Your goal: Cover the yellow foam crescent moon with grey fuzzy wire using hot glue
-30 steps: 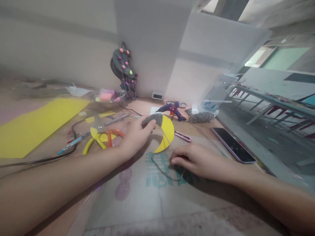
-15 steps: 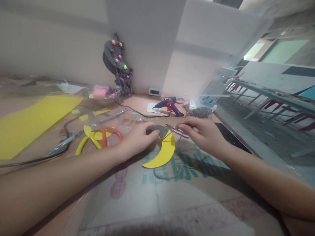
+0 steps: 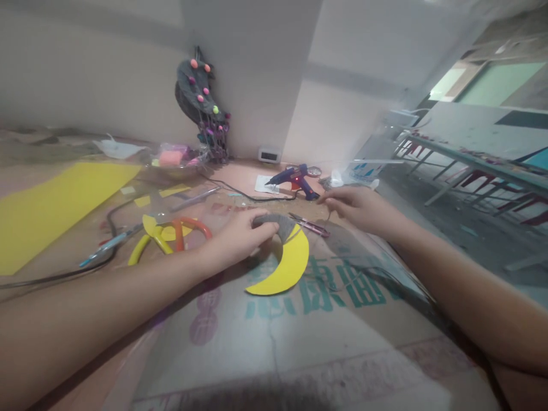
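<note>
A yellow crescent (image 3: 293,265), its upper end wrapped in grey yarn (image 3: 282,225), is held just above the printed cardboard. My left hand (image 3: 244,231) grips the wrapped end between thumb and fingers. To the right of the crescent, my right hand (image 3: 363,211) is raised, its thumb and forefinger pinched on a thin yarn strand (image 3: 329,216). A slim pink tool (image 3: 314,227) lies between my hands; I cannot make out its kind.
Beyond my hands rests a blue glue gun (image 3: 295,177) with a red light. Yellow-handled pliers (image 3: 149,240) and an orange-handled tool (image 3: 194,225) lie left. A grey crescent with pompoms (image 3: 194,94) leans on the wall. Yellow sheet (image 3: 55,211) lies far left.
My right hand has moved up and slightly away from the crescent, drawing the yarn strand. The loose yarn loop below the crescent has gone from there. My left hand keeps its grip.
</note>
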Demonstrator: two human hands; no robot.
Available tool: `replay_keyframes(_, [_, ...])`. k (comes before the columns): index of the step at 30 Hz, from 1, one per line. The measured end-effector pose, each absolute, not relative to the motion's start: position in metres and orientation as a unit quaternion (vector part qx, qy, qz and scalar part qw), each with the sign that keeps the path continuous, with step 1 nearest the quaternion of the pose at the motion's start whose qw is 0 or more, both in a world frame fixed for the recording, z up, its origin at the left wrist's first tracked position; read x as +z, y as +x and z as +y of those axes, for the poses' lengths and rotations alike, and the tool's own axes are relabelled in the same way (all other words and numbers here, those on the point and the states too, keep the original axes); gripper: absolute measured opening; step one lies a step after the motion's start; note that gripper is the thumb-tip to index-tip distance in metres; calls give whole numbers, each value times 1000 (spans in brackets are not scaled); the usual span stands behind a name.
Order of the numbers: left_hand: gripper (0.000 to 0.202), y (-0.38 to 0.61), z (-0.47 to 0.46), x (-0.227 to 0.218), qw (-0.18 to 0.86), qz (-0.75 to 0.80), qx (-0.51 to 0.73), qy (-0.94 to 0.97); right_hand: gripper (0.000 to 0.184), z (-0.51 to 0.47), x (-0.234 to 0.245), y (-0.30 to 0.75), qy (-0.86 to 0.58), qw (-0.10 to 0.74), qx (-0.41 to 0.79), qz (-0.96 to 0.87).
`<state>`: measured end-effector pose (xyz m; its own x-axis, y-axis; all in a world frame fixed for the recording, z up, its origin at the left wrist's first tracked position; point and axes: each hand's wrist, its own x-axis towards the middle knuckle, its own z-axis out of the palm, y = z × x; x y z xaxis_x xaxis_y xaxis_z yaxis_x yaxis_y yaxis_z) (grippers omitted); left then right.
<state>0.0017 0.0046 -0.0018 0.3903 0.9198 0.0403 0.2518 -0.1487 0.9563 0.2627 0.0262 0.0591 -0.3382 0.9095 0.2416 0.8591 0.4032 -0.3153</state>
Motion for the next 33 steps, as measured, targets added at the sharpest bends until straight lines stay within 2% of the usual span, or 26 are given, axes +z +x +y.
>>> replay_keyframes(3, [17, 2, 6, -3, 474, 440, 335, 685, 37, 20, 53, 251, -546, 272, 116, -784])
replay_keyframes(7, [16, 3, 8, -4, 472, 449, 327, 685, 45, 6, 43, 235, -473, 348, 331, -738])
replay_keyframes(10, [15, 4, 8, -5, 478, 438, 330, 687, 55, 0, 36, 228, -436, 311, 491, -687])
replay_keyframes(13, [13, 4, 8, -5, 483, 435, 328, 685, 57, 0, 35, 227, -433, 251, 552, -667])
replay_keyframes(16, [13, 3, 7, -5, 476, 440, 325, 688, 43, 5, 37, 231, -433, 226, 527, -695])
replay_keyframes(22, [13, 3, 8, -5, 489, 437, 316, 686, 18, 16, 32, 238, -482, 226, 405, -744])
replay_keyframes(33, [12, 1, 10, -10, 485, 405, 295, 716, 19, 9, 22, 228, -529, 272, 278, -754])
